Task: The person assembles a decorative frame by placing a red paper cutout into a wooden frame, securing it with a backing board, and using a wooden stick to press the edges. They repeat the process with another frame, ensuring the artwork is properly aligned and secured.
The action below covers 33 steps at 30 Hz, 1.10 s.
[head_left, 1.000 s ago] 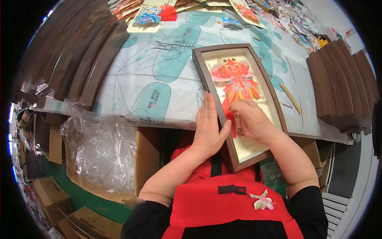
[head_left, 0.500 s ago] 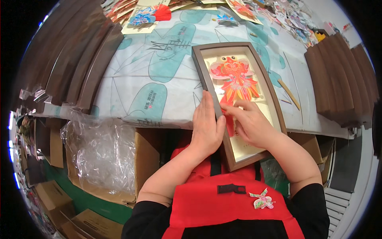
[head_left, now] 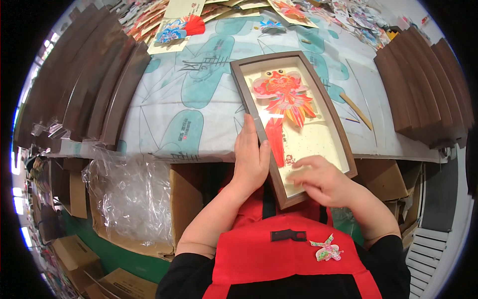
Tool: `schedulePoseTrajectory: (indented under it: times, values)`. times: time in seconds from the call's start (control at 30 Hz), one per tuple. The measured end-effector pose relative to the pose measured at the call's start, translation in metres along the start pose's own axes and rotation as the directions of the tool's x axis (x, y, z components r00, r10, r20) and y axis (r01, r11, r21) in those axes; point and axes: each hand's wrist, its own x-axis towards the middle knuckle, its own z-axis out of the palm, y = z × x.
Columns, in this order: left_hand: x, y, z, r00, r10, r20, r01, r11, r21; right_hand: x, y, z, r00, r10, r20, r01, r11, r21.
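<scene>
A deep dark-brown picture frame [head_left: 341, 130] leans at the table's near edge, its lower end over my lap. On its cream backing is a red and orange goldfish ornament [head_left: 280, 85] with layered fins and two bulging eyes. From the fish a red tassel [head_left: 275, 142] hangs down toward the frame's lower left. My left hand [head_left: 251, 157] lies flat along the left outer side of the frame, fingers stretched upward. Over the lower part of the backing, right of the tassel's end, hovers my right hand [head_left: 321, 180], loosely bent, somewhat blurred, with nothing visible in it.
Stacks of brown frames stand at the left [head_left: 122, 94] and right [head_left: 416, 84]. A thin wooden stick [head_left: 356, 111] lies right of my frame. Cards and a blue fish ornament with a red tassel [head_left: 172, 32] are at the back. Below, a carton holds clear plastic wrap [head_left: 132, 199].
My right hand has left the tassel's upper part and moved down and right. The tassel now hangs straighter and fully visible. The frame appears shifted slightly left in view.
</scene>
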Motion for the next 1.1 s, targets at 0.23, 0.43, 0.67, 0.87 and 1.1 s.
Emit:
schedulePoseTrajectory:
  times: [0.23, 0.43, 0.67, 0.87, 1.1]
  values:
    - [-0.029, 0.030, -0.035, 0.895, -0.331, 0.299, 0.402, 0.890, -0.217, -0.029, 0.032, 0.002, 0.657, 0.541, -0.526, -0.624, 0.781, 0.025]
    - [-0.047, 0.020, -0.029, 0.934, -0.339, 0.114, 0.357, 0.859, -0.366, -0.040, -0.002, 0.020, 0.711, 0.519, -0.475, -0.573, 0.819, 0.037]
    - [-0.059, 0.019, -0.047, 0.922, -0.308, 0.236, 0.386, 0.788, -0.480, -0.037, -0.005, 0.032, 0.726, 0.357, -0.587, -0.518, 0.846, -0.126]
    - [-0.075, 0.004, -0.035, 0.984, -0.118, 0.132, 0.148, 0.957, -0.248, 0.012, -0.009, 0.027, 0.892, 0.096, -0.443, -0.226, 0.941, -0.251]
    - [-0.066, 0.016, -0.034, 0.946, -0.280, 0.166, 0.321, 0.888, -0.330, 0.040, 0.001, 0.046, 0.892, -0.031, -0.450, -0.152, 0.918, -0.366]
